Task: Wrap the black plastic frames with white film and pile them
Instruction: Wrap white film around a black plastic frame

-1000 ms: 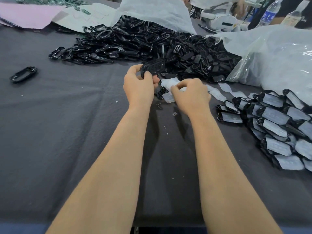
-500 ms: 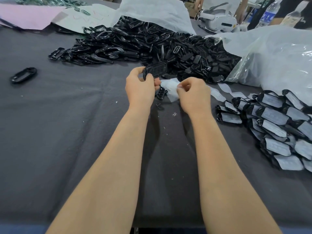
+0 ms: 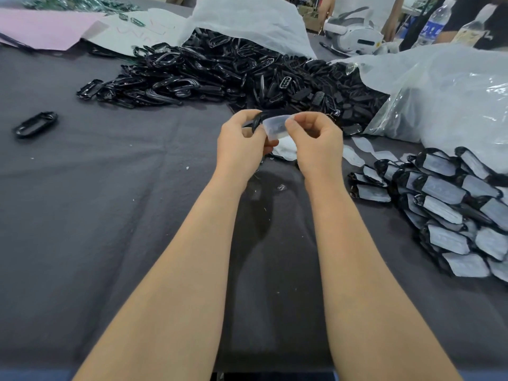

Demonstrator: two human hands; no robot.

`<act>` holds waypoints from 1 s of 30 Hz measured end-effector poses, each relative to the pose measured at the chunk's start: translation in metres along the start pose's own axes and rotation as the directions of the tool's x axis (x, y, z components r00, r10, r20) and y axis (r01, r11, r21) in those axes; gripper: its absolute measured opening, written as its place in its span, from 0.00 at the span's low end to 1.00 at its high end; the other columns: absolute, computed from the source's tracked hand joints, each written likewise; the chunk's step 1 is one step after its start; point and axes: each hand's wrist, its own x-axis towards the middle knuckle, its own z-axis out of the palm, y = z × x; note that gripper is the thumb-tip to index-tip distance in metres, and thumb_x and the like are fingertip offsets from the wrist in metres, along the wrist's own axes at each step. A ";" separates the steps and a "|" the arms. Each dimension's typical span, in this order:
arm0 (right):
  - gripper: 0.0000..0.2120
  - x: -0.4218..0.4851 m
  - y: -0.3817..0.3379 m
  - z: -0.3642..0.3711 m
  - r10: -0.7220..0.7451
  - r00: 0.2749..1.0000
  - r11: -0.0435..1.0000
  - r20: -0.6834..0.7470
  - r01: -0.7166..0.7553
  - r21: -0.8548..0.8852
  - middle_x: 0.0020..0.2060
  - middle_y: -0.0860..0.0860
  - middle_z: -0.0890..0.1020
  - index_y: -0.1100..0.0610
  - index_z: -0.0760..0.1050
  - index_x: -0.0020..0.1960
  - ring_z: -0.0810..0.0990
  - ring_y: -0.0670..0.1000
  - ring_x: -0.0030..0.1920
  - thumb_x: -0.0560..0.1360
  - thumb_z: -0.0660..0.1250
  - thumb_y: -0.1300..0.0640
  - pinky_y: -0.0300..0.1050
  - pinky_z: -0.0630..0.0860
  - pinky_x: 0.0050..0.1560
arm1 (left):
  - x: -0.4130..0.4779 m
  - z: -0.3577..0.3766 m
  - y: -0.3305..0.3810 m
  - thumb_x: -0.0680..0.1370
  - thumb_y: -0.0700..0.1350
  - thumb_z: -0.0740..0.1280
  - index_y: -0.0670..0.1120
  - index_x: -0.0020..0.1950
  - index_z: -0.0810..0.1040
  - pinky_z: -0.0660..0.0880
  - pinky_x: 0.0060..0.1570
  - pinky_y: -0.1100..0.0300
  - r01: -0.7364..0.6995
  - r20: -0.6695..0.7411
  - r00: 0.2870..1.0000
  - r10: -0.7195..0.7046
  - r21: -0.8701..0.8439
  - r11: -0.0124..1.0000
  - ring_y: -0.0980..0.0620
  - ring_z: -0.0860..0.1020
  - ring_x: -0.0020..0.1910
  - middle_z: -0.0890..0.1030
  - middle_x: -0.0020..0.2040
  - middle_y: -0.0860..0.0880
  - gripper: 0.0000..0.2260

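Observation:
My left hand [image 3: 242,143] grips a black plastic frame [image 3: 257,122] above the grey cloth. My right hand [image 3: 316,141] pinches a piece of white film [image 3: 275,126] and holds it over the frame's face. More loose white film pieces [image 3: 286,149] lie on the cloth just beneath my hands. A large heap of bare black frames [image 3: 233,75] spreads across the back of the table. At the right, wrapped frames [image 3: 450,210] lie piled in overlapping rows.
A single black frame [image 3: 35,124] lies alone at the far left. Clear plastic bags [image 3: 439,94] bulge at the back right, a white bag [image 3: 247,20] behind the heap. A white headset [image 3: 354,37], bottles and another person's hands are at the far edge.
Both hands have lifted from the cloth. The right hand picked up a film piece and brought it against the frame held in the left hand.

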 end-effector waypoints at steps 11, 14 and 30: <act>0.09 0.000 0.005 0.005 0.081 0.990 0.993 -0.113 -0.070 0.097 0.36 0.47 0.79 0.50 0.74 0.39 0.78 0.49 0.41 0.75 0.68 0.62 0.56 0.79 0.53 | -0.006 0.004 0.004 0.80 0.35 0.62 0.52 0.47 0.74 0.77 0.37 0.67 -0.019 0.091 0.995 0.026 -0.076 0.997 0.59 0.82 0.35 0.83 0.37 0.50 0.12; 0.10 0.000 0.005 0.006 0.076 0.989 0.994 -0.124 -0.064 0.094 0.36 0.47 0.78 0.50 0.73 0.39 0.77 0.49 0.41 0.75 0.67 0.62 0.56 0.78 0.52 | -0.006 0.004 0.004 0.80 0.35 0.62 0.52 0.47 0.74 0.78 0.38 0.67 -0.010 0.099 0.995 0.018 -0.078 0.997 0.58 0.83 0.36 0.83 0.36 0.50 0.11; 0.07 0.000 0.005 0.009 0.088 0.989 0.993 -0.119 -0.078 0.087 0.44 0.53 0.78 0.57 0.72 0.51 0.79 0.53 0.48 0.75 0.68 0.63 0.52 0.77 0.56 | -0.005 0.006 0.001 0.80 0.40 0.63 0.44 0.56 0.75 0.78 0.36 0.67 -0.008 0.053 0.999 0.008 0.001 1.000 0.59 0.82 0.35 0.82 0.39 0.50 0.05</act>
